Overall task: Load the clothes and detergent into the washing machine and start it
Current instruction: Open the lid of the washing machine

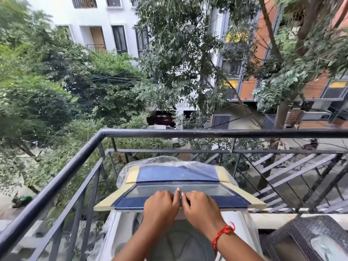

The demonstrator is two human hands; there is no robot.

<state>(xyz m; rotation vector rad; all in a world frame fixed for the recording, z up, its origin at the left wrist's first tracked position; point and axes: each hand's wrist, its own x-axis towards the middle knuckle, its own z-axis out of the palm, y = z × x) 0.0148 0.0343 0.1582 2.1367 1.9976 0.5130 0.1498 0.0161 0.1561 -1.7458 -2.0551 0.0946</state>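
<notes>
A top-loading washing machine [120, 232] stands on a balcony, partly wrapped in clear plastic. Its blue and cream folding lid [216, 201], with a glass window, is lifted at its front edge, and the grey drum [180, 242] shows underneath. My left hand [162, 205] and my right hand [197, 206] sit side by side on the lid's front edge, fingers curled over it, one finger stretched onto the glass. A red thread bracelet circles my right wrist. No clothes or detergent are in view.
A black metal railing [56, 183] runs round the balcony on the left and front of the machine. A dark woven basket or stool [305, 240] stands at the lower right. Beyond the railing lie trees, apartment buildings and a street far below.
</notes>
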